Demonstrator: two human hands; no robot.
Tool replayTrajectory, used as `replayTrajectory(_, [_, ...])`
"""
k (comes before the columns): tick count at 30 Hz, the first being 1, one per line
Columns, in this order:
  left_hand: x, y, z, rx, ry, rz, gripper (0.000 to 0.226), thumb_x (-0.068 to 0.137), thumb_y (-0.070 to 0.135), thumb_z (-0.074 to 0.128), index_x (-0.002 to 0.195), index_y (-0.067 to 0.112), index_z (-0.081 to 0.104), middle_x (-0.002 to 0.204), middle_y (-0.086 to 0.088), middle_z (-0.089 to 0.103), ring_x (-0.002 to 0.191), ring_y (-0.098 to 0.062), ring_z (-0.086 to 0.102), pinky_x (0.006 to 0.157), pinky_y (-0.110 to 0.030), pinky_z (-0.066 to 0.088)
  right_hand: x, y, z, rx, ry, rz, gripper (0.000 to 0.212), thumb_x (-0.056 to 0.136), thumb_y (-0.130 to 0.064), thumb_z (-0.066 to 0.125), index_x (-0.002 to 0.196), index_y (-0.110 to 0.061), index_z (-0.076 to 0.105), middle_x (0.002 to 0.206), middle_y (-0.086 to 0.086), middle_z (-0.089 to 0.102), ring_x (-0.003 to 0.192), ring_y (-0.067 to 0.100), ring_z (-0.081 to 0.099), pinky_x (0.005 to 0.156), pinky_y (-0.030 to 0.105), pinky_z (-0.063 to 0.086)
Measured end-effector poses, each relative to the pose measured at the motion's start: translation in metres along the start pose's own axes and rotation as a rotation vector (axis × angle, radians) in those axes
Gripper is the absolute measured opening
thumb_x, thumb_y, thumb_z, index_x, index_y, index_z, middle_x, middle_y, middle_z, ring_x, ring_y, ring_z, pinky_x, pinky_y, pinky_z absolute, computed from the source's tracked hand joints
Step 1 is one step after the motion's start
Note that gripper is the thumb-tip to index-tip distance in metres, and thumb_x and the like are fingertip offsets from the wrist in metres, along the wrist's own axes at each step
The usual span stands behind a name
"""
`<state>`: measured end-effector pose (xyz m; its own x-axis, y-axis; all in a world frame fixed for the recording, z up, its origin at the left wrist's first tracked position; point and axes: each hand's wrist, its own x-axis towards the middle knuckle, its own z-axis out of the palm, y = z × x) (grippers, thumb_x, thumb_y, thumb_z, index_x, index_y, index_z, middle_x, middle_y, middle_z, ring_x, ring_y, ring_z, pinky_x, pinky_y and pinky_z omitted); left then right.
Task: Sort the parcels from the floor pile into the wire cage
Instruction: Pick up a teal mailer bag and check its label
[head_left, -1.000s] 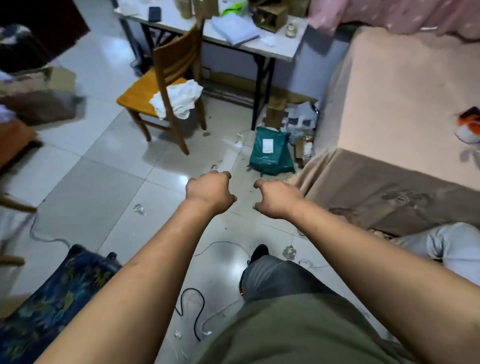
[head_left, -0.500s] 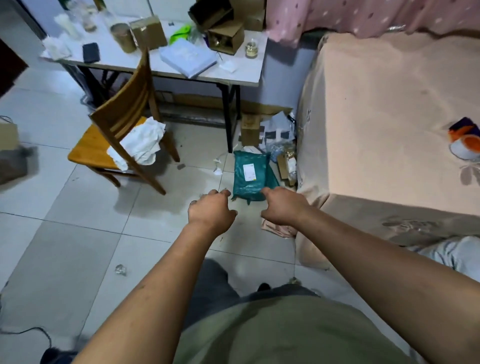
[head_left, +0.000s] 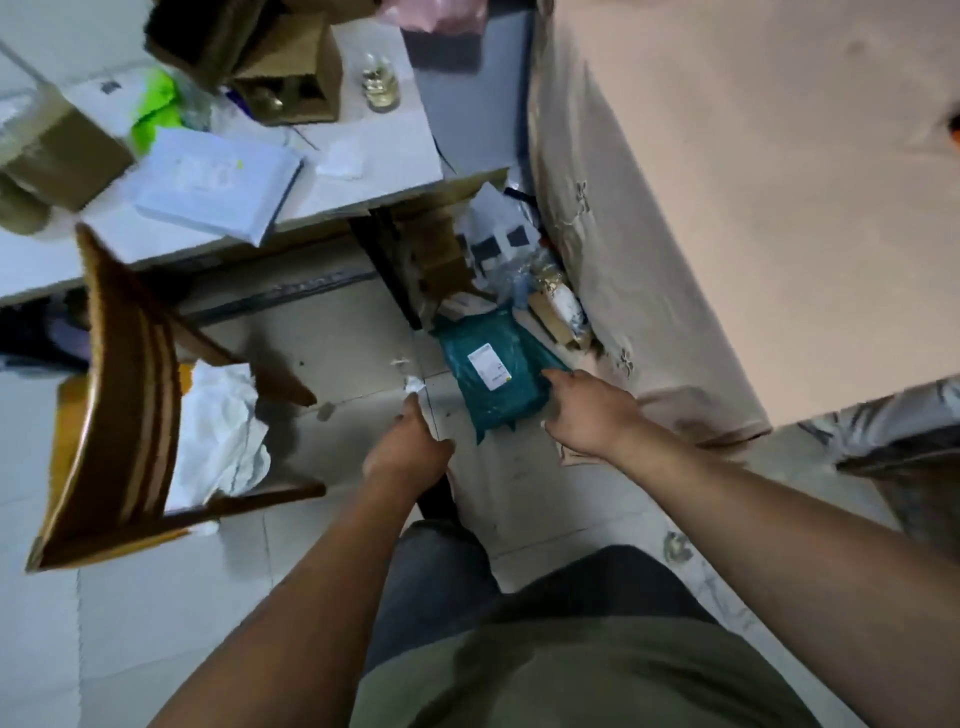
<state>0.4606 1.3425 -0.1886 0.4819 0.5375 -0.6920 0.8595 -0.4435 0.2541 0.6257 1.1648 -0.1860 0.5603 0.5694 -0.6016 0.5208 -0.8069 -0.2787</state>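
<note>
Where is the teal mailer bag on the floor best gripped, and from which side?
Probably pinch the teal mailer bag along its near and left edges, coming from above over the open floor on its left. It lies flat, label up, thin and soft; its far end sits against other parcels and the bed crowds its right side, where the right hand reaches its edge.

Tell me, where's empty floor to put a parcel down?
Bare tiles lie near the camera beside the wooden chair, and between that chair and the teal parcel, with few scraps. The corner between table and bed is crammed with parcels; the table is cluttered too.
</note>
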Motion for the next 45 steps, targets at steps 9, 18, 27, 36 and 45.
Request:
replayTrajectory(9, [0.212,-0.030,0.030,-0.513,0.020,-0.087,0.109,0.088,0.016,0.077,0.158,0.053,0.003,0.142,-0.017,0.047,0.095,-0.025,0.064,0.085,-0.037,0.053,0.181,-0.002,0.079,0.045,0.060,0.153,0.104,0.087,-0.044,0.069,0.162,-0.034,-0.002,0.154,0.019,0.029,0.127,0.041,0.049,0.096,0.049,0.052])
replayTrajectory(18, [0.437,-0.065,0.197,-0.524,-0.099,-0.023,0.121,0.081,0.020,0.087,0.160,0.048,0.000,0.150,-0.009,0.048,0.105,-0.005,0.047,0.085,-0.018,0.043,0.403,0.092,0.224,0.028,-0.008,0.126,0.126,0.076,-0.056,0.081,0.152,-0.056,-0.020,0.165,0.021,0.008,0.143,0.047,0.032,0.111,0.054,0.042])
replayTrajectory(27, [0.582,-0.059,0.287,-0.457,-0.125,0.160,0.147,0.051,0.052,0.098,0.154,0.059,-0.006,0.156,-0.020,0.021,0.147,-0.035,0.029,0.118,-0.050,0.034,0.548,0.154,0.320,0.191,-0.076,0.023,0.145,0.062,-0.050,0.094,0.153,-0.055,-0.019,0.167,0.026,0.000,0.155,0.040,0.012,0.124,0.044,0.023])
replayTrajectory(36, [0.613,-0.064,0.317,-0.599,-0.033,0.163,0.152,0.037,0.047,0.103,0.151,0.067,0.004,0.152,-0.001,0.041,0.140,-0.016,0.042,0.116,-0.049,0.040,0.568,0.163,0.334,0.363,-0.080,-0.052,0.149,0.059,-0.047,0.096,0.148,-0.062,-0.022,0.166,0.021,0.019,0.148,0.036,0.033,0.119,0.042,0.034])
replayTrajectory(45, [0.564,-0.026,0.280,-0.452,-0.015,0.182,0.137,0.063,0.024,0.098,0.157,0.057,0.003,0.139,-0.014,0.032,0.102,-0.021,0.050,0.095,-0.023,0.036,0.516,0.163,0.317,0.472,0.009,-0.031,0.147,0.058,-0.044,0.097,0.150,-0.062,-0.016,0.168,0.013,0.018,0.151,0.028,0.029,0.120,0.039,0.031])
